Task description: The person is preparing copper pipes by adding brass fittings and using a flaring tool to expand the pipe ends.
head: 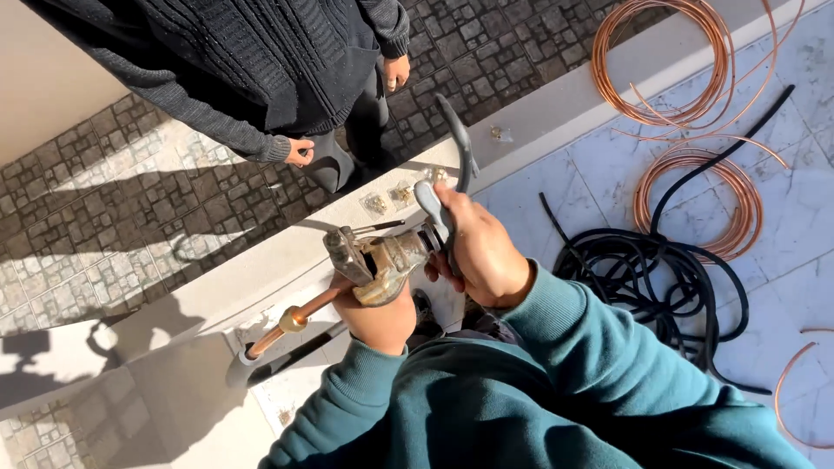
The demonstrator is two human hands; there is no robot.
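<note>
- Teal sleeves filled the bottom of the head view, and both hands were seen raised over a pale ledge (556,104).
- Closed around the dark levers of a worn metal hand tool (387,256) was the right hand (478,252); the levers rose up and away toward the top of the frame.
- Beneath the tool body the left hand (378,317) was cupped, its fingers curled in support; how firmly it gripped could not be told, since the palm was hidden.
- From the tool's head a copper pipe (291,323) ran down and to the left, its long axis slanting away from both hands; the left hand was the nearer to it.
- Well apart on the right, coils of copper tubing (665,61) and a tangle of black hose (660,278) were laid on marble tiles.
- Beyond the ledge another person in a dark knitted sweater (261,61) was seen standing on patterned paving.
- No package, label or sign was to be made out; only small metal fittings (391,198) lay on the ledge.
</note>
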